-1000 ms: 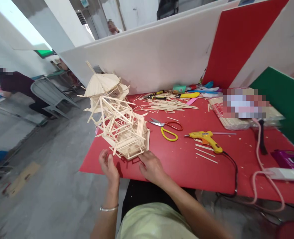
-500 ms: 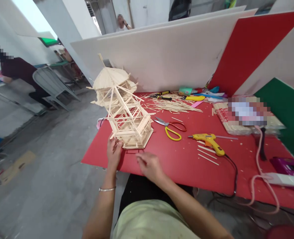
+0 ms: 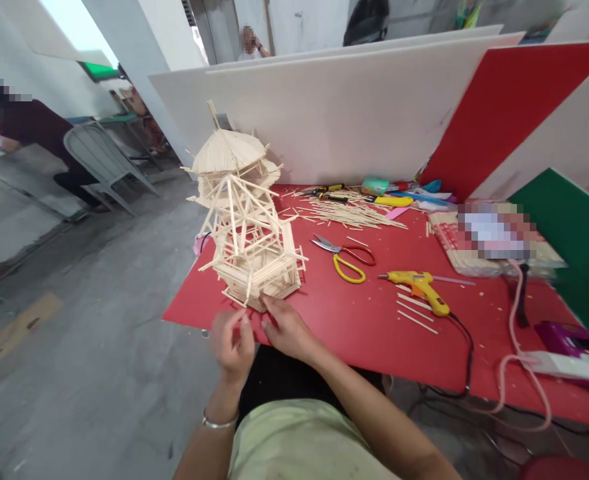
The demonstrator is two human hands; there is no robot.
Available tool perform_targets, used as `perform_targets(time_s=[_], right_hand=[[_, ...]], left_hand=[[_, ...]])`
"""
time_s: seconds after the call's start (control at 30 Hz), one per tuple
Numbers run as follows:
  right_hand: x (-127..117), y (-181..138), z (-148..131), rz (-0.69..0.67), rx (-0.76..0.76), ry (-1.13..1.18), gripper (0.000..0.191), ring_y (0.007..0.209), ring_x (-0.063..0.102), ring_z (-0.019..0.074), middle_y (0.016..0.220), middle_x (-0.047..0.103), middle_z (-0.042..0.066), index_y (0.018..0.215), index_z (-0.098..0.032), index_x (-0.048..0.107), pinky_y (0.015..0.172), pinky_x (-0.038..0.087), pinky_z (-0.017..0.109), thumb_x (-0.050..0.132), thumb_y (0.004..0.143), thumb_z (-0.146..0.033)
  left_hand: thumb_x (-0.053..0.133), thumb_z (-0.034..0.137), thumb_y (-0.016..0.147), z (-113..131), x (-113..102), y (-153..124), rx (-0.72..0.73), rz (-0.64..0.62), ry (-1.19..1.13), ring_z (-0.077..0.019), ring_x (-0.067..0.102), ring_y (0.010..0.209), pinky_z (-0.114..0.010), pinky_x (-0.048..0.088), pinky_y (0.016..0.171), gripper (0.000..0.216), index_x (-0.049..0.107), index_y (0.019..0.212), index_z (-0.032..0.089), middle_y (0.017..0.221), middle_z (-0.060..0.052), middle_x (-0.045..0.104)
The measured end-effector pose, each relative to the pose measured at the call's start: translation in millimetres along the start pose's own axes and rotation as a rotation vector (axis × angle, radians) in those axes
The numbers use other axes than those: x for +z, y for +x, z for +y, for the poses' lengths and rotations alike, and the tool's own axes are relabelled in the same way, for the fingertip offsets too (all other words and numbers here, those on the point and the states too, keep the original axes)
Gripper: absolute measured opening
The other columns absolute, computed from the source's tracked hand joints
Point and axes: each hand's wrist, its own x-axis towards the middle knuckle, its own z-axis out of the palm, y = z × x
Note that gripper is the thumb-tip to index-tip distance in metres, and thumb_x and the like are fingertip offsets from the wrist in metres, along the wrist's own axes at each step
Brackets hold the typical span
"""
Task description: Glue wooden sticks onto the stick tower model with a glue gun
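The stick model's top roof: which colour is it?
The top roof is pale cream, best seen in the head view.

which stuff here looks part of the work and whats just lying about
Likely part of the work:
stick model, by the right hand
loose sticks
scissors
glue gun

Probably just lying about:
green board
cardboard on the floor
grey chair

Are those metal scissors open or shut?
Partly open: the metal-bladed scissors with red and yellow handles show parted blade tips and spread handle loops.
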Motion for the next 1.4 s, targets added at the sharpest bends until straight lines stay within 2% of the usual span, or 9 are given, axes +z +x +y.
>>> perform_targets(time_s=[0.1, 0.2, 0.37, 0.47, 0.7, 1.03, 1.27, 1.33, 1.4], right_hand=[[-10, -2, -7, 0.000, -0.028, 0.067, 0.044, 0.118, 0.064, 0.0209, 0.130, 0.067, 0.010, 0.130, -0.022, 0.062, 0.102, 0.050, 0.037, 0.055, 0.088, -0.016], [-32, -7, -9, 0.042, 0.035, 0.058, 0.027, 0.096, 0.069, 0.0184, 0.108, 0.075, 0.005, 0.109, -0.025, 0.073, 0.088, 0.055, 0.032, 0.054, 0.091, -0.019], [-85, -9, -11, 0.388, 0.224, -0.035, 0.022, 0.089, 0.069, 0.0180, 0.102, 0.075, 0.004, 0.108, -0.025, 0.072, 0.078, 0.054, 0.031, 0.055, 0.095, -0.030], [-113, 7, -18, 0.508, 0.196, -0.152, 0.021, 0.084, 0.067, 0.0171, 0.094, 0.073, 0.005, 0.103, -0.022, 0.072, 0.073, 0.053, 0.029, 0.059, 0.093, -0.036], [-135, 42, -30, 0.334, 0.062, -0.234, 0.025, 0.079, 0.064, 0.0153, 0.088, 0.073, 0.004, 0.096, -0.022, 0.074, 0.074, 0.049, 0.027, 0.062, 0.093, -0.045], [-136, 52, -29, 0.095, 0.017, -0.752, 0.049, 0.065, 0.051, 0.0135, 0.073, 0.062, 0.005, 0.075, -0.018, 0.064, 0.059, 0.024, 0.030, 0.033, 0.105, -0.042], [-136, 53, -23, 0.071, 0.037, -0.617, 0.050, 0.059, 0.047, 0.0119, 0.065, 0.057, 0.002, 0.071, -0.019, 0.056, 0.061, 0.026, 0.028, 0.030, 0.106, -0.044], [-137, 54, -25, 0.067, 0.065, -0.535, 0.051, 0.059, 0.050, 0.0117, 0.065, 0.058, 0.002, 0.070, -0.020, 0.055, 0.062, 0.030, 0.026, 0.029, 0.106, -0.045], [-139, 54, -26, 0.055, 0.101, -0.490, 0.052, 0.061, 0.053, 0.0123, 0.065, 0.060, 0.002, 0.070, -0.020, 0.058, 0.063, 0.033, 0.026, 0.030, 0.105, -0.047]], left_hand=[[0.060, 0.018, 0.090, 32, 2, 8, 0.143, -0.126, -0.084, -0.0210, 0.069, 0.092, -0.036, 0.059, 0.081, 0.021, 0.068, 0.110, 0.018, 0.099, -0.011, 0.071], [0.057, 0.017, 0.093, 62, 16, 25, 0.148, -0.174, -0.140, -0.0217, 0.069, 0.103, -0.037, 0.060, 0.088, 0.026, 0.066, 0.117, 0.019, 0.110, -0.012, 0.070], [0.056, 0.022, 0.093, 86, 44, 46, 0.057, -0.203, -0.090, -0.0285, 0.060, 0.125, -0.041, 0.057, 0.096, 0.044, 0.055, 0.137, 0.020, 0.148, -0.019, 0.048], [0.059, 0.022, 0.090, 88, 56, 51, 0.029, -0.235, -0.017, -0.0313, 0.049, 0.138, -0.045, 0.052, 0.105, 0.052, 0.050, 0.142, 0.019, 0.154, -0.020, 0.041], [0.057, 0.024, 0.093, 80, 65, 50, 0.002, -0.315, 0.079, -0.0286, 0.054, 0.133, -0.038, 0.056, 0.098, 0.049, 0.052, 0.141, 0.023, 0.154, -0.015, 0.043], [0.057, 0.023, 0.093, 72, 68, 49, 0.045, -0.290, 0.073, -0.0289, 0.058, 0.129, -0.036, 0.056, 0.092, 0.047, 0.056, 0.140, 0.025, 0.150, -0.015, 0.049], [0.059, 0.024, 0.092, 68, 67, 48, 0.024, -0.286, -0.006, -0.0293, 0.061, 0.124, -0.040, 0.054, 0.097, 0.046, 0.059, 0.138, 0.024, 0.149, -0.016, 0.049], [0.062, 0.026, 0.089, 74, 66, 44, -0.058, -0.205, -0.145, -0.0268, 0.065, 0.114, -0.037, 0.056, 0.089, 0.034, 0.068, 0.122, 0.021, 0.137, -0.016, 0.058], [0.066, 0.032, 0.087, 84, 68, 39, -0.289, -0.152, -0.366, -0.0204, 0.068, 0.089, -0.030, 0.057, 0.070, 0.017, 0.074, 0.097, 0.020, 0.107, -0.012, 0.068]])
